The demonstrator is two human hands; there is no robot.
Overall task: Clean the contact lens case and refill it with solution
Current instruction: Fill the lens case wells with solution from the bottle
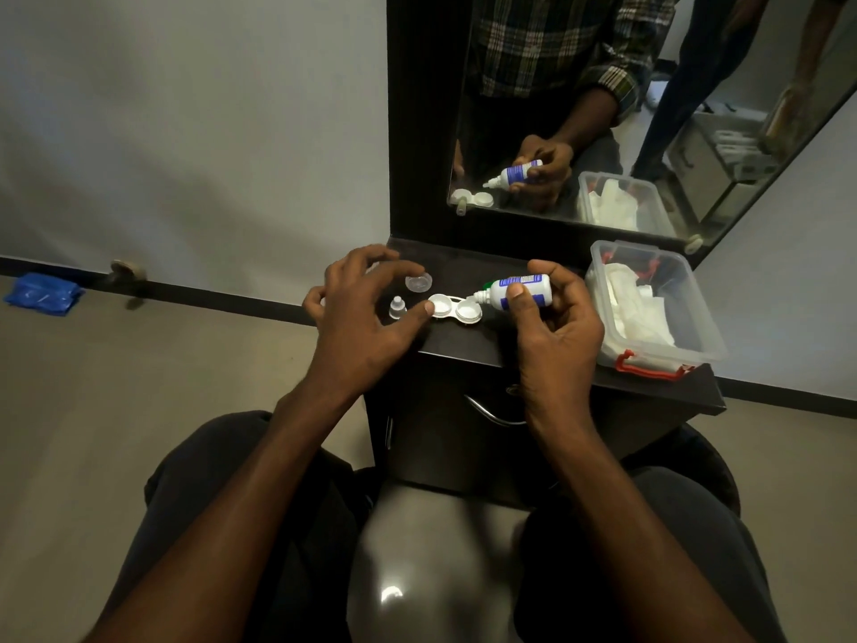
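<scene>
The right hand (pixel 552 327) is gripping a small solution bottle (pixel 519 292), its fingers (pixel 515 290) curled round the body and the nozzle tipping down just over the nearer well of the open lens case (pixel 454 309) on the tabletop (pixel 473 350). The left hand (pixel 361 313) is hovering with fingers spread, thumb tip touching the case's far well. A loose cap (pixel 418 281) and the bottle's cap (pixel 397 307) are lying just beyond that thumb. The case looks light and slippery, likely to skid; pinching its rim should steady it.
</scene>
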